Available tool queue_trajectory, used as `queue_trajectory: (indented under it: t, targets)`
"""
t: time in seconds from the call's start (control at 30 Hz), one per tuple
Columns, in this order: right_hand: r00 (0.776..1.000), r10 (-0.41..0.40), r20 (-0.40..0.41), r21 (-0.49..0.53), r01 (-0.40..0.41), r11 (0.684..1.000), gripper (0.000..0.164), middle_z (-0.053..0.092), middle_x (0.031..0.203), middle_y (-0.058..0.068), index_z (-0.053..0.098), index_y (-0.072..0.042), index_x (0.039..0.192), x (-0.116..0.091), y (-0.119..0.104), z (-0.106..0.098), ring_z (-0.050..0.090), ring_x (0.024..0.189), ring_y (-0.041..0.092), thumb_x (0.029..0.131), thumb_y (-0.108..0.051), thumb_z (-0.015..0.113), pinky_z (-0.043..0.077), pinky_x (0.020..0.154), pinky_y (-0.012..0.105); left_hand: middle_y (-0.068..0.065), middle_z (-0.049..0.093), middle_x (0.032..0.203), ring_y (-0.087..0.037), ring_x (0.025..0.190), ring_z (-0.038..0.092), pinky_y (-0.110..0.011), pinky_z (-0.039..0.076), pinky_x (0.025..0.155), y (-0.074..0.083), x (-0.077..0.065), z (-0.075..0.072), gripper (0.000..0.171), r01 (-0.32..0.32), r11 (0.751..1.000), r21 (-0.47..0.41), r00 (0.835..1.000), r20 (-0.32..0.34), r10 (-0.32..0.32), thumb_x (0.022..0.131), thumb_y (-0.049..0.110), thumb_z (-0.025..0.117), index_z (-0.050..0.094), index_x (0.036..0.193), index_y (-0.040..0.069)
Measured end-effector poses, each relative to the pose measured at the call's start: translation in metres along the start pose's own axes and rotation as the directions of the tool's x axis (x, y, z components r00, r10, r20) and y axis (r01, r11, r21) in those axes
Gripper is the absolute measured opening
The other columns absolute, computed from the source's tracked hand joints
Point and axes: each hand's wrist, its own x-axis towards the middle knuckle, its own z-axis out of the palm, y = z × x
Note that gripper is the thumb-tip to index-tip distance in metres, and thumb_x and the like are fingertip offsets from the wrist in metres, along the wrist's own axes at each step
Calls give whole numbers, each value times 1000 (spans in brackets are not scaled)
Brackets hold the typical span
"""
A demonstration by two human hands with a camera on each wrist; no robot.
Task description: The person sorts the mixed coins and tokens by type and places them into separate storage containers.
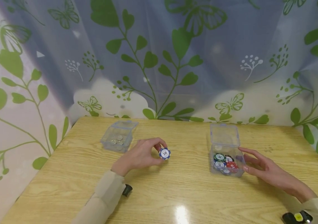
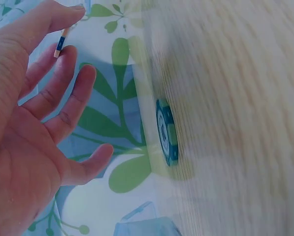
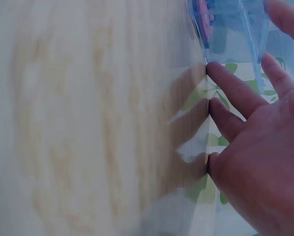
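My left hand (image 1: 142, 154) pinches a blue-and-white poker chip (image 1: 164, 153) marked 10 between thumb and fingers, above the table. In the left wrist view that chip (image 2: 61, 42) shows edge-on, and a second, greenish poker chip (image 2: 166, 132) lies on the tabletop; the head view does not show it. At the right, my right hand (image 1: 272, 171) rests along the right side of a clear plastic box (image 1: 212, 168), fingers spread and fairly straight. Green, blue, black and red chips (image 1: 232, 165) fill its bottom. Some right fingertips (image 3: 214, 105) touch the table.
Another clear lidded box (image 1: 107, 143), its lid raised, stands at the left with several coins (image 1: 119, 138) inside. The wooden table (image 1: 186, 193) meets a leaf-patterned curtain (image 1: 159, 62) at the back. The right box's lid (image 1: 224, 134) leans backward, raised.
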Motion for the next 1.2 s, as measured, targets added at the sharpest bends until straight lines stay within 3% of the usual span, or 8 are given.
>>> queue_trajectory:
  t: [0.23, 0.7, 0.77, 0.87, 0.97, 1.2]
  targets:
    - [1000, -1, -3, -6, 1, 1000, 66, 27, 162, 34, 19, -18, 164, 0, 0, 0, 26, 144, 60, 108, -23, 53, 50, 86, 19, 8, 66, 93, -19, 91, 68, -30, 51, 84, 6, 7, 6, 38, -46, 999, -21, 999, 0, 46, 80, 21, 84, 67, 114, 21]
    - [1000, 0, 3, 12, 0, 1000, 66, 24, 164, 33, 19, -20, 165, 0, 1, 0, 24, 145, 61, 108, -23, 53, 51, 87, 21, 10, 65, 94, -18, 94, 69, -26, 50, 79, 21, 25, 17, 38, -64, 995, -71, 997, 37, 67, 81, 21, 83, 66, 116, 22]
    - [1000, -2, -1, 7, 2, 1000, 66, 25, 164, 33, 19, -20, 164, -1, 1, 0, 25, 145, 61, 108, -23, 53, 53, 89, 27, 11, 65, 94, -18, 95, 69, -26, 50, 80, 23, 28, 19, 38, -66, 995, -77, 997, 41, 70, 82, 22, 83, 66, 116, 22]
    - [1000, 1, -10, 1, -1, 1000, 67, 24, 163, 35, 20, -19, 164, 0, 0, 1, 24, 144, 62, 108, -24, 54, 55, 96, 47, 11, 65, 94, -16, 97, 70, -25, 50, 84, 27, 32, 22, 38, -74, 994, -74, 996, 48, 78, 82, 22, 83, 66, 116, 22]
    - [1000, 8, -18, -1, -8, 1000, 67, 23, 162, 38, 20, -17, 164, 0, -1, 1, 24, 144, 64, 107, -25, 55, 48, 98, 67, 12, 64, 94, -15, 98, 70, -24, 50, 83, 32, 36, 25, 38, -81, 994, -76, 994, 62, 86, 83, 23, 83, 66, 117, 23]
    - [1000, -2, -31, -10, 2, 1000, 67, 25, 160, 39, 21, -15, 163, 0, -1, 2, 25, 144, 64, 107, -24, 56, 46, 98, 70, 11, 63, 95, -17, 98, 69, -20, 49, 77, 44, 45, 31, 38, -94, 990, -106, 989, 101, 105, 85, 24, 82, 65, 119, 23]
